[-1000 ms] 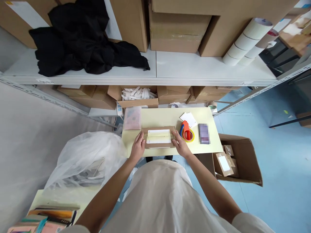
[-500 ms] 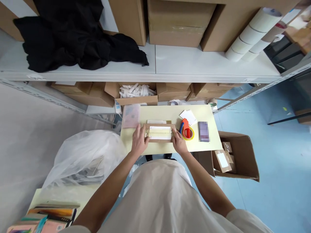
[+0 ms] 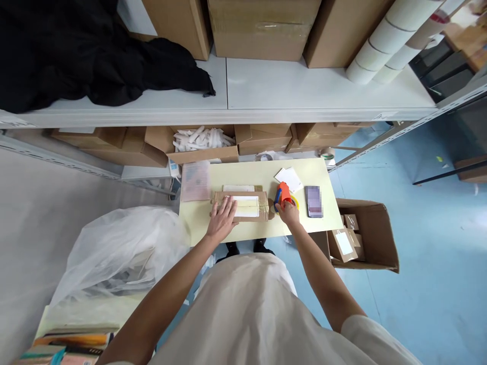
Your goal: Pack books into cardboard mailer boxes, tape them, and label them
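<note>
A small cardboard box (image 3: 263,209) with a white label and clear tape over it lies on the pale yellow table (image 3: 243,234). My left hand (image 3: 222,220) rests on the left part of its top, fingers stretched out, covering some of the label. To the right of the box, my right hand (image 3: 289,215) is closed on an orange and blue tape dispenser (image 3: 284,189) that stands on the table. Part of a yellow tape roll (image 3: 296,201) shows beside that hand. Behind the box, a flat whitish item (image 3: 239,188) is partly hidden.
White cards (image 3: 289,178) and a phone (image 3: 314,202) lie at the table's right. A pink sheet (image 3: 195,181) lies at its left. An open carton (image 3: 375,235) with small boxes stands on the floor at right. A shelf (image 3: 266,109) runs above the table's back.
My right hand has left the box's right end and taken hold of the tape dispenser. My left hand has shifted from the box's left end onto its top. The camera view has moved slightly.
</note>
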`<state>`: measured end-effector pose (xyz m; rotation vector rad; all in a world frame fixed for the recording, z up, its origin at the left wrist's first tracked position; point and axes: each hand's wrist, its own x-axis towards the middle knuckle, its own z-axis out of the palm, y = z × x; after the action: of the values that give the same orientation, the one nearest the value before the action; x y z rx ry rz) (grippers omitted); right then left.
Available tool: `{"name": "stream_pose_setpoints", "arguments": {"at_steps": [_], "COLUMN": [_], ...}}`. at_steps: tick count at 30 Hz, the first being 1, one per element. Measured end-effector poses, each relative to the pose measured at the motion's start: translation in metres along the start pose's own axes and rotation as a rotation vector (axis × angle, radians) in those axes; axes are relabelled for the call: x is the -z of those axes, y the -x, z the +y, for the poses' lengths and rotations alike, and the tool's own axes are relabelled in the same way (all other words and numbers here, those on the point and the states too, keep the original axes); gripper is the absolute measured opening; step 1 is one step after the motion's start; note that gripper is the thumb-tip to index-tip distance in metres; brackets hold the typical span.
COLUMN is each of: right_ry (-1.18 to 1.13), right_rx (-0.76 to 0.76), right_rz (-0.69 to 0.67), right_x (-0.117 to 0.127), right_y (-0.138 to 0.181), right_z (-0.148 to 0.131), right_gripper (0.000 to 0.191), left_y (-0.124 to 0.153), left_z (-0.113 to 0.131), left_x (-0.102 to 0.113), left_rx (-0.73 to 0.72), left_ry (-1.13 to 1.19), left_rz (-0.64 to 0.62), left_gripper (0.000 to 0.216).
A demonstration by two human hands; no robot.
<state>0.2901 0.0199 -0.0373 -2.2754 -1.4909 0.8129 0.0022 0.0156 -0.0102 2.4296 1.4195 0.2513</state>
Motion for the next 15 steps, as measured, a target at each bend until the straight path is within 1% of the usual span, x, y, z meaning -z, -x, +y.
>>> {"name": "stream_pose_setpoints", "arguments": {"at_steps": [2,4,6,7,9,11,13,15], "right_ry": [0.053,0.078,0.068,0.051,0.026,-0.038,-0.207,-0.399], "right_rx": [-0.063,-0.146,-0.179,-0.177,-0.154,-0.113,-0.018,0.094], "right_rz": [-0.054,-0.091,-0.083,-0.065,-0.035,-0.007,0.022,0.025], "right_x": [-0.008,-0.013,-0.009,-0.003,0.018,0.048,0.079,0.103], "right_y": [-0.012,-0.017,-0.016,-0.014,-0.009,-0.004,0.001,0.006], "right_z": [-0.004,-0.009,-0.010,-0.009,-0.005,-0.002,-0.004,-0.014], "right_gripper": [0.035,0.036,0.034,0.032,0.031,0.034,0.037,0.038], "left_y": [0.000,0.000,0.001,0.001,0.004,0.007,0.012,0.015], "left_z": [0.001,0.002,0.004,0.006,0.010,0.017,0.024,0.029], "left_x": [0.002,0.003,0.004,0.004,0.002,-0.001,-0.004,-0.007], "left_rx": [0.001,0.005,0.005,0.002,-0.008,-0.022,-0.039,-0.053], "left_ry": [0.007,-0.004,-0.024,-0.028,-0.023,-0.012,-0.003,0.006], "left_rz": [-0.016,-0.033,-0.040,-0.039,-0.028,-0.013,0.001,0.013], "left_gripper": [0.072,0.073,0.074,0.075,0.075,0.075,0.075,0.074]}}
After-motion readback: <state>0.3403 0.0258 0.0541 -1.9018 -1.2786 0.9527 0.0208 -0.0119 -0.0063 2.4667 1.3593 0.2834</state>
